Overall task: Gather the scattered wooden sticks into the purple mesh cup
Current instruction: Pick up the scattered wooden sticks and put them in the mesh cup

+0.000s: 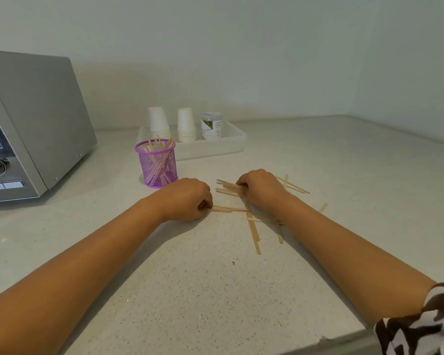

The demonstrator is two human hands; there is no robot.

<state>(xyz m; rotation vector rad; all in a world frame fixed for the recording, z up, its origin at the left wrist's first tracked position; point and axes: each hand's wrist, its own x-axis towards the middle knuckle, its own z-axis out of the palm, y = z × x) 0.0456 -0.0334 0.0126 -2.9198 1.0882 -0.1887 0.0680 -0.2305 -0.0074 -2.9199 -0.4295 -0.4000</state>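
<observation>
The purple mesh cup (159,163) stands upright on the counter, left of centre, with several wooden sticks inside. More wooden sticks (253,230) lie scattered on the counter to its right. My left hand (187,199) rests just right of the cup, fingers pinched on the end of a stick (228,208) that lies flat. My right hand (260,189) is closed around a bundle of sticks (227,188) whose ends poke out to the left. A few sticks (296,187) lie behind that hand, and one stick (323,207) lies apart to the right.
A grey microwave (34,124) fills the left side. Behind the cup, a white tray (231,146) holds two stacks of white paper cups (186,125) and a small jar (212,125). The counter's front edge (318,344) runs at the bottom right; walls close the back and right.
</observation>
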